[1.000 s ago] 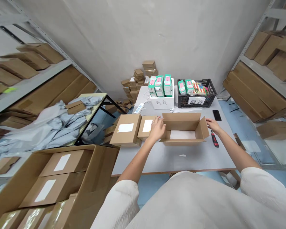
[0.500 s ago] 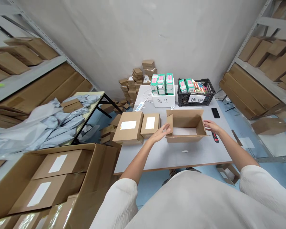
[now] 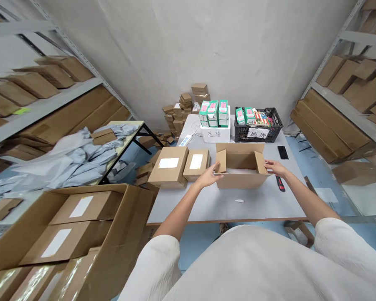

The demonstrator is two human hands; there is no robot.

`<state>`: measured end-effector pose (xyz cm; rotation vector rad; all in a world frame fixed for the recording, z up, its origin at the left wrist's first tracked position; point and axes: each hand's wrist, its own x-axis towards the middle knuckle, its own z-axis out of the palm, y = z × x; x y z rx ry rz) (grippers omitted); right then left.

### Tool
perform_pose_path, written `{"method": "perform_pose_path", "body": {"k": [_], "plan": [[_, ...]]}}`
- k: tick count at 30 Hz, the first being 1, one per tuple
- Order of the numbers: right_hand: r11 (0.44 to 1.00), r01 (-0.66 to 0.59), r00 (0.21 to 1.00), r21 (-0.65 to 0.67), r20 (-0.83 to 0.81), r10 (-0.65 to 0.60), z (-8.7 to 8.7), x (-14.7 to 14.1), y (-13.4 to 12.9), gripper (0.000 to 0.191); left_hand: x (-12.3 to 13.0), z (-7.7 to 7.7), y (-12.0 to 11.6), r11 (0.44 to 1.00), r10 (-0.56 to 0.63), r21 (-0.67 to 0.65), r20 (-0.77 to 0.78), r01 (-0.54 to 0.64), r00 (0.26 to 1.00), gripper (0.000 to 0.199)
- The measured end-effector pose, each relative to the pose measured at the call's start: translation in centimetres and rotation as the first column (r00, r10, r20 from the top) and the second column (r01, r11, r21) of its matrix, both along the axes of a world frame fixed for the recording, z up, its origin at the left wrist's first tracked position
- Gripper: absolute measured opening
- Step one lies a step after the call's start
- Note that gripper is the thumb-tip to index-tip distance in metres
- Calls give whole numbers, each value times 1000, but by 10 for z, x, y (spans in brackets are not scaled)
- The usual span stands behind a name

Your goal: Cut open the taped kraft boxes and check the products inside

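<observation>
An open cardboard box [image 3: 241, 180] stands on the grey-white table [image 3: 194, 211] in front of me, with its top flaps raised and the two short end flaps tilted inward. Part of a pale surface shows inside; the rest of the interior is hidden by the front wall. My left hand [image 3: 209, 175] holds the box's left end, thumb at the front corner and fingers along the side. At the opposite end, my right hand [image 3: 275, 167] grips the right edge near the flap. Just below that hand lies a red and black box cutter [image 3: 280, 183].
Two closed, labelled cartons [image 3: 169, 167] sit left of the box. Behind it stand a white bin [image 3: 215, 134] of green-and-white packages and a black crate [image 3: 271, 134]. A phone [image 3: 282, 152] lies at the right. A large carton [image 3: 134, 225] of parcels is at lower left.
Both hands have closed in on the box ends, which they were beside with fingers loose. The short end flaps now lean further inward, and the front flap stands higher.
</observation>
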<state>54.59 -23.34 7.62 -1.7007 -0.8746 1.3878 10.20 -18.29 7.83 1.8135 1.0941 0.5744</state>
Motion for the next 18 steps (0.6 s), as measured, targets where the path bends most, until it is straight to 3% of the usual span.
{"method": "perform_pose_path", "body": {"k": [5, 11, 18], "plan": [[992, -27, 999, 122, -36, 31, 19, 16, 6, 56, 11, 31, -11, 989, 138, 55, 18, -139, 990, 106], [969, -62, 997, 240, -27, 70, 35, 28, 13, 63, 18, 60, -19, 967, 214, 110, 137, -230, 967, 107], [919, -134, 990, 371, 10, 140, 68, -10, 31, 70, -7, 85, -23, 902, 347, 192, 209, -386, 914, 107]]}}
